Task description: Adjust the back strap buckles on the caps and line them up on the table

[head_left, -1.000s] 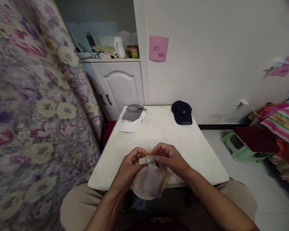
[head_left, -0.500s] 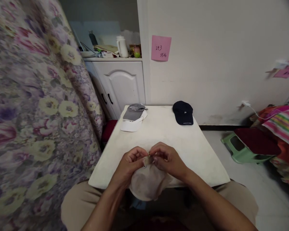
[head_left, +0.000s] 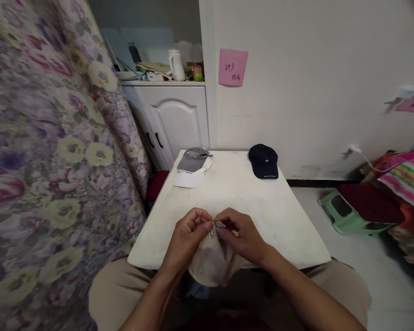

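A beige cap hangs over the table's near edge, held up by both hands. My left hand pinches the cap's back strap between thumb and fingers. Close beside it, my right hand grips the other side of that strap, fingertips almost meeting the left ones. A small metal buckle shows between the two thumbs. The strap's end is mostly covered by my fingers.
On the white table, a grey cap lies over a white cap at the far left. A navy cap sits at the far right. A green stool stands right, a floral curtain hangs left.
The metal buckle has turned and shows more fully between my thumbs. My right hand has dropped slightly, and the beige cap's folds have shifted.
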{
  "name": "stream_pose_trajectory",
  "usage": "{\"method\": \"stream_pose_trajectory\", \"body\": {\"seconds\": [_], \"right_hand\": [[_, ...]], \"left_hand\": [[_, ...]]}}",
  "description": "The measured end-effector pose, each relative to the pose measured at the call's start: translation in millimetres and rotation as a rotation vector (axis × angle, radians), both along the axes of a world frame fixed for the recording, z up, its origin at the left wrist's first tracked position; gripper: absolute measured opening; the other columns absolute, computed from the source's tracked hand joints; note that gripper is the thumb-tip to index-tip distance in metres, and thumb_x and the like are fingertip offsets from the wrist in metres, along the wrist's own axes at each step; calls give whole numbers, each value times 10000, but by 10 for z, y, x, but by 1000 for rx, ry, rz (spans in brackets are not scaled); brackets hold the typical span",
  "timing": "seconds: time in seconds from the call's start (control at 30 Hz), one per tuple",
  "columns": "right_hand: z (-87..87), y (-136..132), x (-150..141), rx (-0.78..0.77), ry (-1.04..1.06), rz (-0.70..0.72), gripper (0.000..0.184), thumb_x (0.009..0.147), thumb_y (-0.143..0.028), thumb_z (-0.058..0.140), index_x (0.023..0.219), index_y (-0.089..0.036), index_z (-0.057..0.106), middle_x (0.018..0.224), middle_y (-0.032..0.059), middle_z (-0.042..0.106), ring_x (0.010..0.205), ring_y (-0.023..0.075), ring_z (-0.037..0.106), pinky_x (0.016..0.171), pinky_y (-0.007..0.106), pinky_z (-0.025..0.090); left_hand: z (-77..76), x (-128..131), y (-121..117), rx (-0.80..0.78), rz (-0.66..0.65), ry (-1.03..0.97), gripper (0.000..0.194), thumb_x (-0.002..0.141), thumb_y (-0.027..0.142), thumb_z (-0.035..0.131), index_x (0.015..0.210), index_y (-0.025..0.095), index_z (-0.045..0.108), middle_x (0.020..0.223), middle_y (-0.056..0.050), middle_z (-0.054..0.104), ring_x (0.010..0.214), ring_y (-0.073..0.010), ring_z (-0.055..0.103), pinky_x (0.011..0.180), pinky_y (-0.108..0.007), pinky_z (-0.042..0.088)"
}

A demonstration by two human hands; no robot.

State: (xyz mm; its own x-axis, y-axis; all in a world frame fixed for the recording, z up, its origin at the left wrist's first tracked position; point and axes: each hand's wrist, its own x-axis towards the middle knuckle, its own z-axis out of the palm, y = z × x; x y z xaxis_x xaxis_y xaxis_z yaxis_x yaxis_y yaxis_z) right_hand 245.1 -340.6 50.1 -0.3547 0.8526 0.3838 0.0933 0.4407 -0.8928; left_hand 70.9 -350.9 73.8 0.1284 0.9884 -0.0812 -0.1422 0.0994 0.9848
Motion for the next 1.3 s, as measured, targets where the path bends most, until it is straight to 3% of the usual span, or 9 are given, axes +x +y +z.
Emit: {"method": "stream_pose_trajectory", "body": {"seconds": [0.57, 0.77, 0.97, 1.1, 1.2, 1.3], "right_hand": [[-33, -31, 24, -120, 247, -56, 135, 943, -278, 526, 975, -189, 622, 1028, 86, 685, 854, 194, 676, 763, 338, 538], [6, -37, 26, -181, 264, -10, 184, 953, -303, 517, 1069, -197, 612, 888, 51, 696, 735, 165, 684, 711, 312, 535], [76, -58, 48, -155, 231, 46, 223, 951, -338, 522, 1079, -189, 628, 918, 55, 685, 755, 162, 667, 700, 296, 521], [102, -31, 83, -234, 227, 110, 262, 972, -357, 467, 1062, -178, 635, 830, 39, 670, 708, 154, 653, 701, 302, 512], [54, -9, 82, -313, 166, 176, 228, 923, -314, 550, 1090, -181, 630, 720, 1, 621, 674, 143, 615, 659, 275, 481], [4, 0, 50, -374, 179, 207, 208, 850, -259, 637, 1047, -192, 628, 753, -10, 605, 653, 120, 563, 612, 246, 442]], "left_hand": [[-44, -51, 7, -9, 46, -104, 207, 745, 256, 759, 830, 175, 588, 653, 46, 576, 555, -60, 481, 527, -151, 366], [-22, -69, -5, -38, -56, -137, 199, 776, 289, 733, 874, 178, 599, 680, 39, 586, 554, -70, 494, 517, -162, 377], [-14, -93, 6, -18, -128, -17, 253, 720, 251, 786, 891, 173, 618, 792, 15, 625, 706, -103, 563, 629, -182, 424], [-53, -131, 14, -51, -129, -20, 252, 714, 262, 780, 891, 172, 625, 730, 24, 614, 619, -95, 545, 570, -183, 398], [-71, -157, 14, -60, -140, -39, 267, 703, 259, 780, 914, 168, 645, 725, 11, 639, 614, -106, 556, 566, -191, 405], [-44, -156, 7, -55, -137, -33, 271, 686, 249, 787, 914, 165, 667, 784, -9, 675, 662, -123, 579, 594, -203, 429]]}}
